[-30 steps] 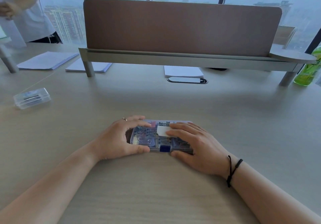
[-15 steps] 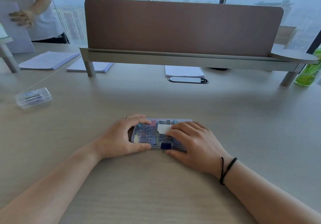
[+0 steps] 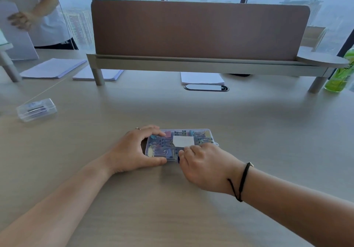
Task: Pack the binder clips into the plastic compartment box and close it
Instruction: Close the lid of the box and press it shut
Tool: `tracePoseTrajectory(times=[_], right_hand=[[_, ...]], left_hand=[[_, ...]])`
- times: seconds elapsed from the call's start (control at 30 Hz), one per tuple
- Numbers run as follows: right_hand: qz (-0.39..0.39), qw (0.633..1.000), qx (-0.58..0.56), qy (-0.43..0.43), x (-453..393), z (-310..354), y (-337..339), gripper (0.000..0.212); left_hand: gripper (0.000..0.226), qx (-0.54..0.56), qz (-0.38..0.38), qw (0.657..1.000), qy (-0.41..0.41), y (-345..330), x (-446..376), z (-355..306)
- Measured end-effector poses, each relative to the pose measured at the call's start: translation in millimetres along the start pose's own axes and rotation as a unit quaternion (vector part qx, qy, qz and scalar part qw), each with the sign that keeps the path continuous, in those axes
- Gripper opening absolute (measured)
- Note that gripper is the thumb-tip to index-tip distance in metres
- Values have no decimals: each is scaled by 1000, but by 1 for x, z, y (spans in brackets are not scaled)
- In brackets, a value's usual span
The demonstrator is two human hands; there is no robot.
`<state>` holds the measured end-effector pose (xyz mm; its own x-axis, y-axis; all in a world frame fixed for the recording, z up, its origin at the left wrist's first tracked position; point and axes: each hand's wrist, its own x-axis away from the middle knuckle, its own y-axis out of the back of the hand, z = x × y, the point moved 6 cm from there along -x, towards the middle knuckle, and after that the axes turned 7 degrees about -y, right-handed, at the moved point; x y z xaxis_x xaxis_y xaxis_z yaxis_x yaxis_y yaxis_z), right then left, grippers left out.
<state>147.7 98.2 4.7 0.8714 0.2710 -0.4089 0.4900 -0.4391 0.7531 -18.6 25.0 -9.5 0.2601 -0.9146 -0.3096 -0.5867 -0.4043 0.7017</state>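
Observation:
A clear plastic compartment box (image 3: 203,136) lies flat on the table in front of me with its lid down. Coloured binder clips show through the lid, and a white label sits on top. My left hand (image 3: 134,151) grips the box's left end, fingers over the far edge and thumb along the near edge. My right hand (image 3: 206,164) is curled at the near front edge, fingertips on the lid and thumb at the blue latch, which it mostly hides.
A second small clear box (image 3: 36,109) lies far left. Paper stacks (image 3: 53,68) and a raised shelf with a brown screen (image 3: 199,30) stand at the back. A green bottle (image 3: 341,74) is at the far right. Another person (image 3: 30,14) stands at the back left.
My right hand has drawn back from lying flat across the lid to the near front edge, fingers curled at the latch, uncovering the label and right half. The left hand keeps its grip.

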Motion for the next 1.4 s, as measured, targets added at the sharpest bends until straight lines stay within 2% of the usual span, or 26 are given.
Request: tracePoseTrajectory(times=[0.07,0.13,0.2,0.23,0.3,0.37,0.5,0.53,0.6,0.67,0.7,0.8,0.93,1.07,1.2,1.3,1.4], right_hand=[[-1,998,-48,-28,-4,-13,6,16],[-49,986,-124,-100,-7,-33,13,23],[-83,951,-216,-207,-3,-57,12,28],[-73,927,-258,-262,0,-67,7,30],[-42,868,-337,-362,10,-83,-9,31],[-37,800,-406,-440,22,-95,-26,27],[-55,682,-520,-511,27,-107,-48,12],[-54,661,-538,-520,27,-109,-53,14],[-46,629,-563,-535,25,-111,-62,18],[-42,601,-578,-550,25,-111,-72,20],[-41,590,-583,-557,26,-112,-76,20],[-39,570,-593,-568,26,-112,-82,21],[-50,566,-595,-568,26,-113,-83,21],[-54,561,-598,-570,27,-112,-85,22],[-51,564,-599,-566,27,-112,-83,22],[-48,568,-596,-565,27,-111,-82,22],[-48,573,-593,-564,28,-111,-83,23]], left_hand=[[67,25,3,1000,14,0,1,5],[65,99,-5,995,31,1,2,8],[57,175,-29,983,52,4,2,9],[51,188,-51,979,61,6,2,11],[42,162,-101,978,81,13,0,14],[43,154,-134,973,109,15,0,18],[57,141,-197,960,143,16,3,25],[57,144,-216,953,153,17,4,27],[40,103,-224,957,150,18,9,26],[17,-18,-204,973,109,19,12,16],[16,-58,-198,975,86,18,14,9],[19,-107,-184,976,37,13,14,-1],[15,-148,-178,973,-1,9,6,-8],[9,-156,-206,966,8,8,3,-12],[19,-170,-208,963,-14,8,3,-15],[44,-193,-129,971,-55,-1,2,-24],[80,-199,28,978,-49,-22,-1,-30]])
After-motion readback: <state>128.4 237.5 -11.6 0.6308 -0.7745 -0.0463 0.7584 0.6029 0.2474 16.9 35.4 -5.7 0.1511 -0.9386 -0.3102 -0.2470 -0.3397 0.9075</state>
